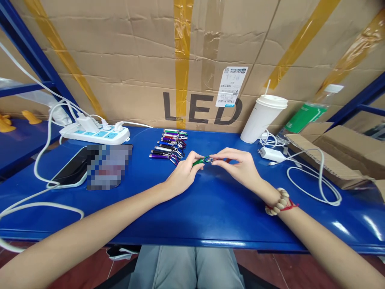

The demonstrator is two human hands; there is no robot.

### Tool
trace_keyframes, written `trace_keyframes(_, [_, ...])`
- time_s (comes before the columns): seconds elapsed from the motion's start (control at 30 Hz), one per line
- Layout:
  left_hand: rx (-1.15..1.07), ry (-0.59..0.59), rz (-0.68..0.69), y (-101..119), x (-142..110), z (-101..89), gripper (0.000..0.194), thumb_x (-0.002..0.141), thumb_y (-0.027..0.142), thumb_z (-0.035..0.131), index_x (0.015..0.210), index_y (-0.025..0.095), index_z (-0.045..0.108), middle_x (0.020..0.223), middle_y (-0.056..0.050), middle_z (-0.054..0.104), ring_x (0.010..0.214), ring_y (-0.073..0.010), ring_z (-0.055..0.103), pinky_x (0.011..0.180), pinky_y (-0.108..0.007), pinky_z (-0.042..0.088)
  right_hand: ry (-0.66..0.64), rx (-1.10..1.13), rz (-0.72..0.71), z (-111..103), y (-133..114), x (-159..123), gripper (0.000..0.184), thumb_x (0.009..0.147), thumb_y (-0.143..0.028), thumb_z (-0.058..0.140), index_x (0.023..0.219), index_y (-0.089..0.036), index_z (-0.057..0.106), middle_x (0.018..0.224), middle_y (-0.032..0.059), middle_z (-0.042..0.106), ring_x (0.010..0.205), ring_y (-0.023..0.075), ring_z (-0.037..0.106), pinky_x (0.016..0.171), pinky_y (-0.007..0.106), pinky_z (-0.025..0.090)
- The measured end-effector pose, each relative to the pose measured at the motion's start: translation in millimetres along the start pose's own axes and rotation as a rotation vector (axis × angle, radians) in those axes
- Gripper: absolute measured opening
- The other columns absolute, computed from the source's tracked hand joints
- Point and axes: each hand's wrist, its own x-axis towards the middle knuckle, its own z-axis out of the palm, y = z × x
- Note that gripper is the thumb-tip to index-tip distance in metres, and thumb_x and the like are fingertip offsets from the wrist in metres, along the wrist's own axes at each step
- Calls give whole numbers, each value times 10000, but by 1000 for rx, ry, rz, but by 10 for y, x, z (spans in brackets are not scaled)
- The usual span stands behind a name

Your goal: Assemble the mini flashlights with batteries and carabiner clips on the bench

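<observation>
green metal shows between my hands: one small penlight (198, 161), over the middle of the blue table (210, 220). my left hand (182, 176) pinches its body, thumb and forefinger narrow around it. my right hand (241, 163) meets it from the other side, thumb and fingertips drawn close together at its silvery end; exactly which part they grip is too small to tell. pale round beads make a bracelet (282, 202) at my right wrist, with a red cord beside it. just beyond my left hand, a row of other penlights (164, 149) lies side by side, purple, black, silver, blue and more, their clips all toward the right. further left are a dark phone (70, 170) and a white power strip (111, 137) with plugs in it. on my right, a white cup (264, 118) with a straw stands near a green-labelled bottle (306, 117), a white charger (272, 154) and an open cardboard box (331, 162).
</observation>
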Motion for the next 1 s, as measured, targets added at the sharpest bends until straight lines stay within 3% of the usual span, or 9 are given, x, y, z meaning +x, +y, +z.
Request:
trace_keyframes(0.27, [-54, -78, 29, -20, -12, 16, 85, 897, 272, 370, 913, 196, 403, 923, -21, 637, 875, -152, 615, 795, -287, 460, -31, 92, 47, 102, 50, -45, 122, 769, -271, 632, 814, -184, 705, 806, 51, 694, 739, 147, 627, 594, 253, 487])
trace_keyframes(0.67, [127, -133, 63, 7, -22, -12, 97, 904, 262, 349, 901, 207, 429, 792, 7, 593, 756, -147, 597, 722, -269, 451, -3, 102, 129, 80, -38, -17, 116, 754, -281, 645, 803, -196, 708, 796, 46, 688, 703, 138, 611, 535, 235, 456])
trace_keyframes(0.9, [226, -157, 136, 9, -26, -16, 189, 913, 227, 335, 1053, 192, 457, 736, 13, 574, 695, -131, 571, 683, -240, 441, -1, 135, 206, 103, 17, -30, 165, 712, -325, 679, 784, -180, 710, 729, 38, 687, 590, 122, 586, 486, 233, 427])
trace_keyframes(1.0, [283, -134, 143, 20, -36, -10, 232, 918, 224, 327, 1094, 179, 472, 773, -6, 600, 719, -140, 586, 685, -243, 446, 13, 136, 149, 104, 10, -26, 118, 714, -292, 683, 742, -181, 710, 715, 35, 684, 595, 119, 584, 491, 231, 428])
